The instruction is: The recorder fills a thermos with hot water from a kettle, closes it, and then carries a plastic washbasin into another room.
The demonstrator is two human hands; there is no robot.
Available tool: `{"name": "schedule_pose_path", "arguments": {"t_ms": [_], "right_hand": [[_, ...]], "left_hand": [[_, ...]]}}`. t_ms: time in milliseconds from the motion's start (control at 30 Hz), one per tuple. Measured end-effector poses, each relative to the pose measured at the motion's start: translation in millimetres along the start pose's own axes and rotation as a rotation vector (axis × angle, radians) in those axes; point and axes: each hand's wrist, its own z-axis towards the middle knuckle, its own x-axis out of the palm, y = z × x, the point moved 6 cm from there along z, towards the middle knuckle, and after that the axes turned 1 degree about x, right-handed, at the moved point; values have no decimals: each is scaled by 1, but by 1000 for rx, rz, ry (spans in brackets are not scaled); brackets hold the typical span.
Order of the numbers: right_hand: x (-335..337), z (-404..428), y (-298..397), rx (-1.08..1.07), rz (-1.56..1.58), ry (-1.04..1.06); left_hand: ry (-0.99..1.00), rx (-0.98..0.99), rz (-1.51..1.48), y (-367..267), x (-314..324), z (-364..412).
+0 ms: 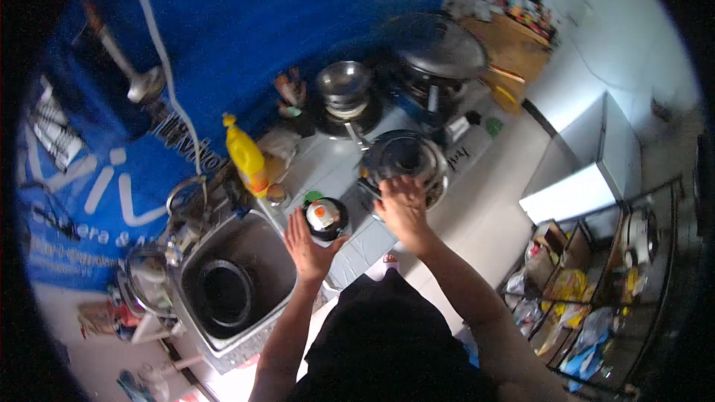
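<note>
My left hand point(313, 251) is spread beside a small black dish point(336, 229), the thumb and fingers on its near side. In the dish lies a white item with an orange patch point(320, 212). I cannot tell whether my fingers touch it. Over the near rim of a metal pot point(441, 164), my right hand point(406, 209) is palm down, its fingers stretched forward and blurred. A dark, round pan or lid point(394, 151) sits on the pot. A black handle point(367, 187) sticks out close to my right thumb.
A metal sink point(268, 245) at left holds a black round pan point(226, 293). Behind the counter stand a yellow bottle point(246, 153), stacked metal bowls point(343, 81) and a big lidded wok point(441, 47). At right are a white cabinet point(575, 190) and a rack with bags point(570, 290).
</note>
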Motion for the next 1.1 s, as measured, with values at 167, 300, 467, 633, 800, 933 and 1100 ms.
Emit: {"name": "schedule_pose_path", "arguments": {"t_ms": [167,300,467,633,800,933,1100], "right_hand": [[-37,30,-10,203,236,16],[-54,60,-53,361,297,84],[-87,40,-81,387,328,83],[-147,-22,-95,366,332,-48],[-178,-96,-119,585,280,-7],[-179,-161,-161,923,146,105],[-161,-236,-206,1147,236,55]], "left_hand": [[-76,65,-26,8,2,0],[-50,67,-51,4,1,1],[-15,84,-41,0,6,-1],[58,160,-685,38,30,10],[-186,348,-642,-32,-55,-30],[74,389,-752,-102,-54,-42],[551,287,-981,-194,-51,-61]]}}
